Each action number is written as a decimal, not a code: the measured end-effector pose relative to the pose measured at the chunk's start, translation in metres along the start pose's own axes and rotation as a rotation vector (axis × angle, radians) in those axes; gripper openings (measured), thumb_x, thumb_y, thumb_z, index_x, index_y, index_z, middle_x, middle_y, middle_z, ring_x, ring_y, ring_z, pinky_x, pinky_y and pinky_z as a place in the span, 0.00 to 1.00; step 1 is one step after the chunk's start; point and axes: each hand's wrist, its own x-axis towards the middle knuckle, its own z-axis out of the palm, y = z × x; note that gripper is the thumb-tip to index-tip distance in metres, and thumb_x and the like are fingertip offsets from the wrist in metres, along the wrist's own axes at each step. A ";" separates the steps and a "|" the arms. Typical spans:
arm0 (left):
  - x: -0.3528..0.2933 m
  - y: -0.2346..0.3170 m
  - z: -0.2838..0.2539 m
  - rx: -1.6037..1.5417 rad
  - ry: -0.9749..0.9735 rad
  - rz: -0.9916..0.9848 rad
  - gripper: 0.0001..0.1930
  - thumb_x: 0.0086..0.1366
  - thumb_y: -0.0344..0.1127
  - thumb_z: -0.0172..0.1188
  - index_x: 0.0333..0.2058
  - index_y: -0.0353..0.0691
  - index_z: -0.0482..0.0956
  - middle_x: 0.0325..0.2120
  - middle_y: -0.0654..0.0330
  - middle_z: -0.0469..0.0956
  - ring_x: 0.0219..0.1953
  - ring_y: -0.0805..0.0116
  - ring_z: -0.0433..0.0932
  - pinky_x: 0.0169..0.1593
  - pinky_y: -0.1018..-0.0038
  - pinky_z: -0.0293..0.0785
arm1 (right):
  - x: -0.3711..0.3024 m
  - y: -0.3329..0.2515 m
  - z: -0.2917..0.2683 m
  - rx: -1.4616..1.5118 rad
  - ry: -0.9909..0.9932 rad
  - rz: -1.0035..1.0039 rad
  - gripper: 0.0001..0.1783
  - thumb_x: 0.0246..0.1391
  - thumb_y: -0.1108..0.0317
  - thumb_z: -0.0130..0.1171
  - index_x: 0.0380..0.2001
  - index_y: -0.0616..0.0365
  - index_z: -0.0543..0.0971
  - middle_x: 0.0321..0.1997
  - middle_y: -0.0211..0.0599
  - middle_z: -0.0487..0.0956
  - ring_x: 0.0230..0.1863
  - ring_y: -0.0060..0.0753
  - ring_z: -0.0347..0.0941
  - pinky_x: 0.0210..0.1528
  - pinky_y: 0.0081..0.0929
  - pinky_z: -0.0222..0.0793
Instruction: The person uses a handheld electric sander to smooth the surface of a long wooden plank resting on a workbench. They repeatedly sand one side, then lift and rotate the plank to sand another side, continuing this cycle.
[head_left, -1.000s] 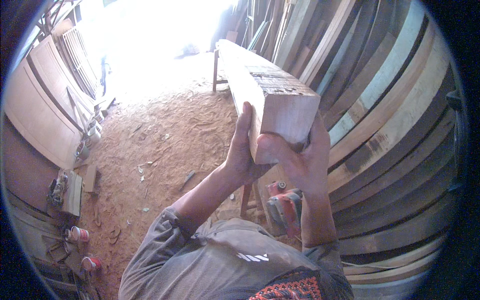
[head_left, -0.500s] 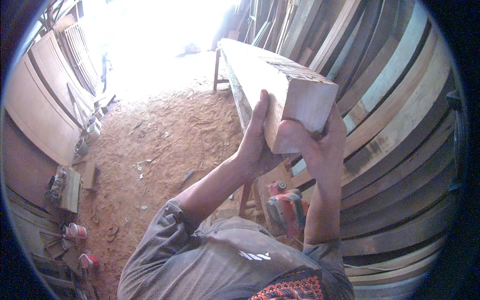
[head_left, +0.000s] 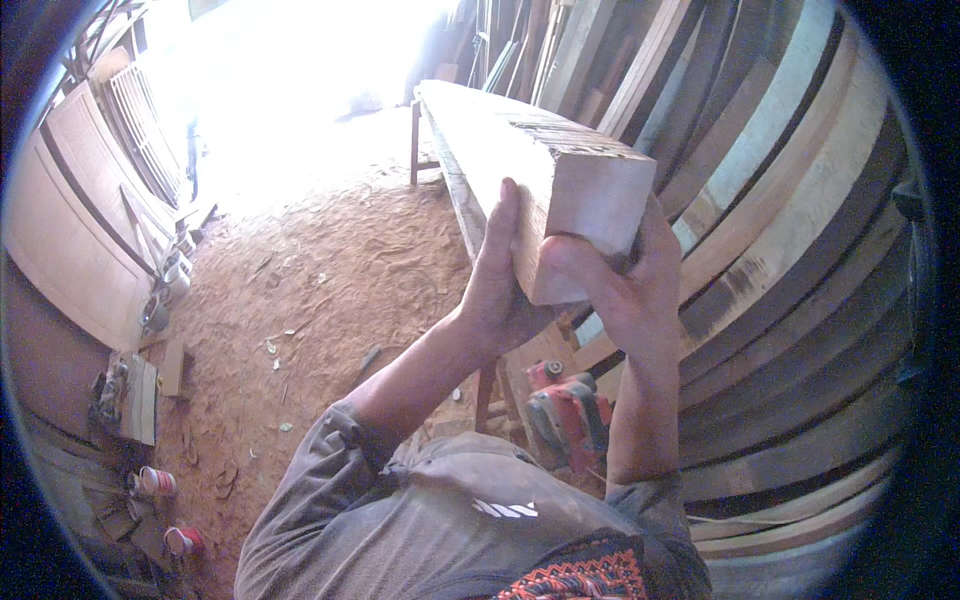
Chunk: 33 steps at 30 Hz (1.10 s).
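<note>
A long, thick wooden beam (head_left: 592, 195) stretches away from me, its square sawn end raised close to my chest. Rough, dark grain marks part of its upper face near this end. My left hand (head_left: 497, 280) grips the beam's left side from below, thumb up along the face. Around the lower right of the end my right hand (head_left: 630, 285) is closed, its thumb pressed across the end face; its other fingers are mostly hidden. Below the hands, a red and grey power tool (head_left: 570, 410) rests on the bench.
Many boards (head_left: 770, 270) lean and stack along the right. A wooden trestle leg (head_left: 415, 145) stands under the far end. Brown shavings cover the floor (head_left: 330, 290). Door panels (head_left: 75, 230), wood blocks (head_left: 138, 400) and red-white tubs (head_left: 157, 481) line the left.
The beam and both hands sit slightly further left in view, as does the far trestle, while the scene has shifted a little. Both hands keep their hold.
</note>
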 end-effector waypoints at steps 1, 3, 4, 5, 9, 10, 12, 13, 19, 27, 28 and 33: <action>0.000 0.000 -0.001 0.007 0.008 0.002 0.46 0.71 0.76 0.40 0.72 0.45 0.57 0.63 0.52 0.70 0.64 0.58 0.73 0.67 0.56 0.72 | 0.000 0.000 0.000 -0.019 0.010 -0.004 0.36 0.49 0.67 0.77 0.59 0.67 0.74 0.52 0.40 0.82 0.52 0.29 0.79 0.54 0.28 0.76; 0.000 0.000 -0.002 0.019 0.017 -0.003 0.46 0.70 0.77 0.39 0.72 0.45 0.57 0.63 0.52 0.70 0.63 0.58 0.74 0.66 0.56 0.73 | -0.001 0.001 0.000 0.009 0.008 -0.008 0.36 0.48 0.67 0.77 0.59 0.66 0.74 0.52 0.39 0.82 0.52 0.29 0.79 0.54 0.29 0.75; 0.000 0.000 -0.002 0.025 0.016 -0.010 0.46 0.70 0.77 0.39 0.72 0.45 0.57 0.63 0.52 0.70 0.63 0.58 0.74 0.66 0.56 0.73 | -0.001 0.001 0.000 0.023 0.004 -0.019 0.36 0.48 0.67 0.77 0.60 0.66 0.74 0.52 0.38 0.82 0.52 0.29 0.79 0.55 0.29 0.75; 0.000 0.000 -0.002 0.032 0.037 -0.019 0.47 0.70 0.77 0.39 0.72 0.45 0.57 0.63 0.52 0.70 0.63 0.58 0.74 0.66 0.56 0.73 | 0.000 0.001 -0.001 0.027 0.002 -0.007 0.37 0.48 0.66 0.78 0.60 0.66 0.74 0.52 0.38 0.82 0.52 0.29 0.79 0.55 0.29 0.75; 0.001 -0.003 -0.002 0.057 0.038 0.027 0.48 0.70 0.78 0.39 0.73 0.43 0.54 0.64 0.48 0.68 0.65 0.54 0.73 0.69 0.55 0.71 | 0.000 0.003 -0.005 -0.031 -0.021 -0.007 0.38 0.47 0.64 0.79 0.60 0.65 0.75 0.52 0.39 0.83 0.52 0.29 0.79 0.55 0.29 0.75; 0.001 -0.003 -0.001 0.081 0.020 0.049 0.49 0.69 0.78 0.39 0.73 0.42 0.52 0.64 0.47 0.68 0.65 0.52 0.72 0.70 0.55 0.70 | 0.000 0.003 -0.005 -0.061 -0.028 -0.008 0.38 0.47 0.63 0.79 0.59 0.65 0.75 0.52 0.39 0.83 0.52 0.29 0.79 0.55 0.29 0.75; 0.000 -0.004 0.000 0.086 0.035 0.040 0.50 0.69 0.78 0.40 0.73 0.42 0.52 0.64 0.47 0.67 0.66 0.52 0.72 0.71 0.54 0.69 | 0.000 0.003 -0.006 -0.042 -0.036 -0.015 0.38 0.47 0.62 0.79 0.59 0.65 0.75 0.51 0.40 0.83 0.52 0.29 0.79 0.55 0.30 0.75; -0.001 -0.004 0.001 0.083 0.041 0.039 0.50 0.69 0.78 0.40 0.73 0.42 0.52 0.64 0.47 0.67 0.66 0.51 0.72 0.71 0.54 0.69 | -0.001 0.003 -0.007 -0.034 -0.040 -0.019 0.38 0.47 0.62 0.79 0.59 0.65 0.75 0.51 0.40 0.83 0.52 0.29 0.79 0.55 0.30 0.75; -0.001 -0.005 0.001 0.068 0.048 0.069 0.49 0.70 0.77 0.39 0.73 0.42 0.52 0.65 0.46 0.66 0.66 0.50 0.71 0.70 0.53 0.70 | -0.003 0.002 -0.005 0.061 -0.052 0.020 0.38 0.46 0.63 0.80 0.59 0.66 0.75 0.51 0.40 0.83 0.51 0.30 0.80 0.54 0.30 0.77; -0.012 -0.006 0.006 0.221 0.087 0.102 0.47 0.71 0.77 0.37 0.73 0.44 0.53 0.65 0.48 0.67 0.66 0.51 0.71 0.69 0.54 0.71 | -0.011 -0.001 0.002 0.181 -0.026 0.020 0.38 0.48 0.64 0.79 0.60 0.66 0.74 0.53 0.41 0.82 0.51 0.29 0.80 0.53 0.29 0.76; -0.012 -0.005 0.006 0.224 0.083 0.110 0.47 0.71 0.76 0.38 0.73 0.44 0.53 0.65 0.49 0.67 0.66 0.52 0.71 0.69 0.54 0.72 | -0.014 0.000 0.003 0.166 -0.004 0.019 0.37 0.49 0.64 0.78 0.59 0.67 0.74 0.52 0.41 0.82 0.51 0.28 0.80 0.53 0.28 0.76; -0.009 0.005 0.001 0.113 0.101 -0.021 0.43 0.72 0.71 0.46 0.72 0.44 0.55 0.63 0.52 0.68 0.65 0.58 0.72 0.66 0.58 0.74 | -0.025 0.003 0.012 0.041 0.159 0.103 0.31 0.53 0.64 0.75 0.56 0.67 0.76 0.49 0.40 0.83 0.47 0.27 0.80 0.50 0.26 0.76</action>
